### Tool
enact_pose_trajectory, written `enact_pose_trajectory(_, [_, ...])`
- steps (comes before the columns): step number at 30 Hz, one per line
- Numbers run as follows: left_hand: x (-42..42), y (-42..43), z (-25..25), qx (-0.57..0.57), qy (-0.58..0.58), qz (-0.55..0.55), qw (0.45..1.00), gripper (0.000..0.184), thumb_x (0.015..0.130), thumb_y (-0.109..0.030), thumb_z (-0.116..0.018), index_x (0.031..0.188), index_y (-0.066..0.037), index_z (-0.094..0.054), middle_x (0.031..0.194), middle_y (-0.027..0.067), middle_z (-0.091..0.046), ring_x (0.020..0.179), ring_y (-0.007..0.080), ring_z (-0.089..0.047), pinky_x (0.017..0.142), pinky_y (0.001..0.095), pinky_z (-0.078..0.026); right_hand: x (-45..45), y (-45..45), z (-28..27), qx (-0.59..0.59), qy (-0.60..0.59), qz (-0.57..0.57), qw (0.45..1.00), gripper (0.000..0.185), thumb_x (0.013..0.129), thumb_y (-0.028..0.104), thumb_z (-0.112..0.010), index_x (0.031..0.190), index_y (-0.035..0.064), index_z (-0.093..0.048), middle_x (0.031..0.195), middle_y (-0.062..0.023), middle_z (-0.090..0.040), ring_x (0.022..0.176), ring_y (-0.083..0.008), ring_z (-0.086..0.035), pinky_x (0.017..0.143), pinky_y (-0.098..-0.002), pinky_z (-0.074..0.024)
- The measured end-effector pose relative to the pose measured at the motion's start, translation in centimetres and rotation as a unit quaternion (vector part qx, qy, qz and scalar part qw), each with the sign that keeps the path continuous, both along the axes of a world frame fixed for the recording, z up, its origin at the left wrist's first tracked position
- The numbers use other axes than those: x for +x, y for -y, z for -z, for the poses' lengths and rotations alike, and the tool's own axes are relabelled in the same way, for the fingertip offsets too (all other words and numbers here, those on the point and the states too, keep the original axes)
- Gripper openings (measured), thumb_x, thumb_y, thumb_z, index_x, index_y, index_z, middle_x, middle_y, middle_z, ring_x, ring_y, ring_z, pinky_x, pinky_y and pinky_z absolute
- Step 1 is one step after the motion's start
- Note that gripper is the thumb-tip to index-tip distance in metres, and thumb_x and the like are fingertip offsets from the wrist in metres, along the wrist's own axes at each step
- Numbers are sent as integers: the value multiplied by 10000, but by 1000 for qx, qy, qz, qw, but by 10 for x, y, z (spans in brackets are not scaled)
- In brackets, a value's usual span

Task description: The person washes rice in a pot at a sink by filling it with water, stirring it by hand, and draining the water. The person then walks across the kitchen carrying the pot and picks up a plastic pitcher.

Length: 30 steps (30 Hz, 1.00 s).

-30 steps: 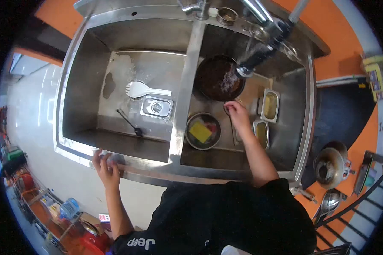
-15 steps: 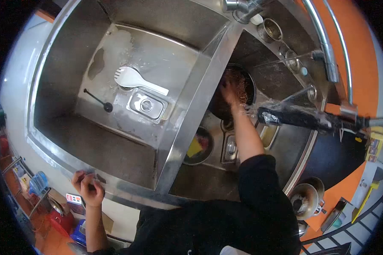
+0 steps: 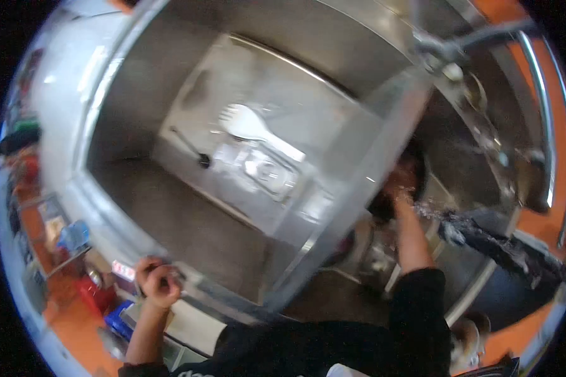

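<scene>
My right hand point(image 3: 401, 182) reaches down into a dark round pan point(image 3: 415, 164) in the right basin; its fingers are blurred. Water from the black spray head point(image 3: 462, 231) splashes near my right wrist. My left hand point(image 3: 160, 281) is at the sink's front edge, fingers curled, and whether it holds anything does not show. A white serving fork point(image 3: 255, 129) lies in the left basin beside a small lidded metal container point(image 3: 267, 169). A black-ended utensil point(image 3: 192, 148) rests to their left.
A metal divider point(image 3: 358, 188) separates the basins. A chrome pipe point(image 3: 539, 119) stands at the right. Small metal cups line the back ledge. Pots point(image 3: 470, 339) sit at lower right, and a blue plastic container point(image 3: 74, 235) is at far left.
My right hand has gone from beside the pan into it. The spray head has swung from above the pan to the right. The view has turned, and the sink appears tilted.
</scene>
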<state>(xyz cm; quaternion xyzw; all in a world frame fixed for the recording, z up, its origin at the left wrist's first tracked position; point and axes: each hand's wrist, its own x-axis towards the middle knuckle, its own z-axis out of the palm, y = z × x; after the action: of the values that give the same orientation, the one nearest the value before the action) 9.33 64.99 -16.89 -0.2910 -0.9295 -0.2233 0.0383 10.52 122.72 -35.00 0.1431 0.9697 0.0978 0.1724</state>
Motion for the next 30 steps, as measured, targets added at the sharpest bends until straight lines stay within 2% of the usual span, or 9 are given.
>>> enact_pose_trajectory(1, [4, -2, 4, 40, 10, -18, 999, 201, 561, -159, -596, 734, -59, -577, 860, 132, -484, 784, 253, -473, 646, 349, -397, 4, -2, 2, -13, -26, 3, 1000, 557, 781, 379, -516, 1246, 85, -427, 1279, -140, -406, 1161, -317, -385, 999, -476, -256])
enact_pose_trajectory(2, [4, 1, 3, -14, 15, 1, 1000, 198, 606, -216, -629, 726, -63, -595, 858, 130, -507, 786, 258, -480, 654, 352, -401, 5, -4, 6, -28, -54, 9, 998, 551, 784, 378, -514, 1242, 83, -430, 1272, -140, -410, 1156, -317, -388, 996, -474, -260])
enact_pose_trajectory(3, [2, 0, -2, -20, 9, 3, 1000, 227, 624, -254, -648, 741, -63, -613, 866, 123, -531, 795, 255, -482, 662, 347, -405, 2, -6, 7, -44, -80, 20, 996, 546, 786, 377, -512, 1237, 81, -433, 1266, -141, -413, 1150, -317, -392, 992, -471, -264])
enact_pose_trajectory(5, [-8, -20, -14, 74, -10, -14, 997, 186, 584, -210, -650, 730, -97, -625, 905, 93, -549, 747, 224, -520, 633, 346, -415, -6, -7, 12, -70, -108, 43, 991, 534, 790, 374, -508, 1228, 77, -438, 1253, -142, -421, 1140, -316, -399, 985, -465, -272])
enact_pose_trajectory(6, [-7, -15, -9, 45, -43, -17, 998, 156, 583, -185, -644, 725, -124, -622, 910, 73, -554, 726, 220, -535, 613, 346, -412, -8, -8, 18, -76, -113, 53, 989, 529, 792, 373, -506, 1223, 75, -441, 1247, -143, -425, 1135, -315, -402, 981, -463, -276])
enact_pose_trajectory(8, [-9, -17, -13, 49, -33, -12, 998, 164, 591, -116, -595, 753, -121, -618, 865, 78, -531, 766, 230, -501, 659, 343, -403, -14, -14, 19, -79, -118, 73, 987, 518, 796, 371, -502, 1214, 71, -446, 1234, -144, -433, 1124, -315, -409, 974, -457, -284])
enact_pose_trajectory(15, [-9, -20, -20, 47, -52, -27, 997, 196, 584, -102, -593, 767, -163, -628, 890, 50, -543, 737, 207, -523, 622, 319, -388, -20, -11, 14, -72, -123, 103, 985, 482, 811, 364, -489, 1182, 57, -465, 1189, -148, -459, 1088, -312, -434, 948, -438, -313])
enact_pose_trajectory(30, [-8, -17, -18, 65, -27, -20, 997, 204, 569, -74, -558, 749, -139, -627, 887, 48, -551, 764, 210, -535, 640, 336, -387, -6, -25, 17, -62, -176, 128, 974, 422, 843, 347, -460, 1113, 27, -506, 1093, -157, -517, 1009, -306, -486, 893, -397, -375])
